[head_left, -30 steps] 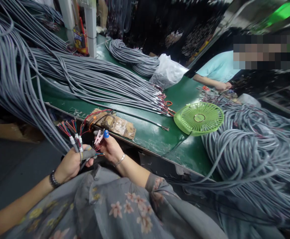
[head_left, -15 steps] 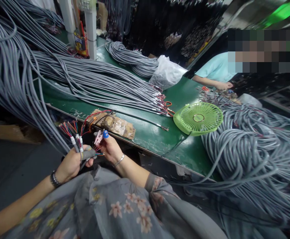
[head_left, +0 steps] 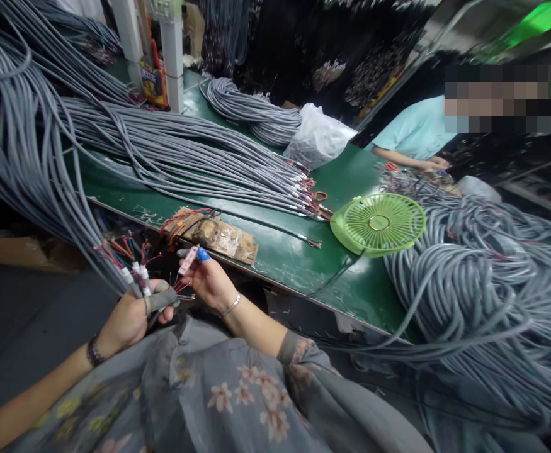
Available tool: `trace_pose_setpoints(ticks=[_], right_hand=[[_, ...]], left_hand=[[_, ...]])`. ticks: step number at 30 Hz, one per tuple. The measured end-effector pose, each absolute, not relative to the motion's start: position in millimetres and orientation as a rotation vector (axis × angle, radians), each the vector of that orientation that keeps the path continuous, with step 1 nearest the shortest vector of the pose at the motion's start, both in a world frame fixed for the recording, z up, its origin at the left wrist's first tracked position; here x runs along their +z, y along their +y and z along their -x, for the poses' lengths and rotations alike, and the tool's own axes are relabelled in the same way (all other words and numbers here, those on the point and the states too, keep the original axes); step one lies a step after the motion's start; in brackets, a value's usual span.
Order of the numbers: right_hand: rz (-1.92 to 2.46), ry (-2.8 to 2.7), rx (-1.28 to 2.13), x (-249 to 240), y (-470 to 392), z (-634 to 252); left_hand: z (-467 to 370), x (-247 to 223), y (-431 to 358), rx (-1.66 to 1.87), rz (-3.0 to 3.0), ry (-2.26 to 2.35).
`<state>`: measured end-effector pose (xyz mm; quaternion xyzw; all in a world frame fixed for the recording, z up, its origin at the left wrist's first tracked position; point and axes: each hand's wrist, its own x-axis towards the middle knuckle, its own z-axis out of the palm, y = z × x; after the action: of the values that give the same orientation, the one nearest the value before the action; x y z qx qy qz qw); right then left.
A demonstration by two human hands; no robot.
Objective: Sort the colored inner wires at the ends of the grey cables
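My left hand (head_left: 136, 314), with grey covers on some fingers, is closed around several grey cables (head_left: 136, 280) whose ends fan out in coloured wires. Thin red and blue wires (head_left: 183, 290) stick out between its fingertips toward the other hand. My right hand (head_left: 211, 282), a blue cover on one finger, pinches a small pink clip-like tool (head_left: 188, 260) just above those wires. Beyond both hands, at the table's edge, lies a taped brown block (head_left: 228, 239) with an orange and black item on it.
Long grey cables (head_left: 185, 151) stretch over the green table (head_left: 284, 264). A green fan (head_left: 379, 223) stands at the right beside a large cable heap (head_left: 473, 283). Behind are a plastic bag (head_left: 317, 135) and a person in a light blue top (head_left: 414, 129).
My left hand has shifted slightly left and down with the cables, whose wire ends now spread beside the hanging bundle. The pink tool has turned in my right hand. The person's hands moved slightly.
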<state>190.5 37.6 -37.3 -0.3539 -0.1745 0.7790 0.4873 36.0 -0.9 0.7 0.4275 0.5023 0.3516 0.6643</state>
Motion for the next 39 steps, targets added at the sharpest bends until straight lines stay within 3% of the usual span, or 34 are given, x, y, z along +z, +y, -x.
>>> trace_pose_setpoints(ticks=[17, 39], right_hand=[[0.856, -0.347, 1.805, -42.6, 39.4, -185.7], [0.804, -0.368, 1.924, -42.0, 39.1, -191.1]], left_hand=[[-50.0, -2.2, 1.8, 0.913, -0.908, 1.185], [-52.0, 4.0, -0.8, 1.004, -0.778, 1.203]])
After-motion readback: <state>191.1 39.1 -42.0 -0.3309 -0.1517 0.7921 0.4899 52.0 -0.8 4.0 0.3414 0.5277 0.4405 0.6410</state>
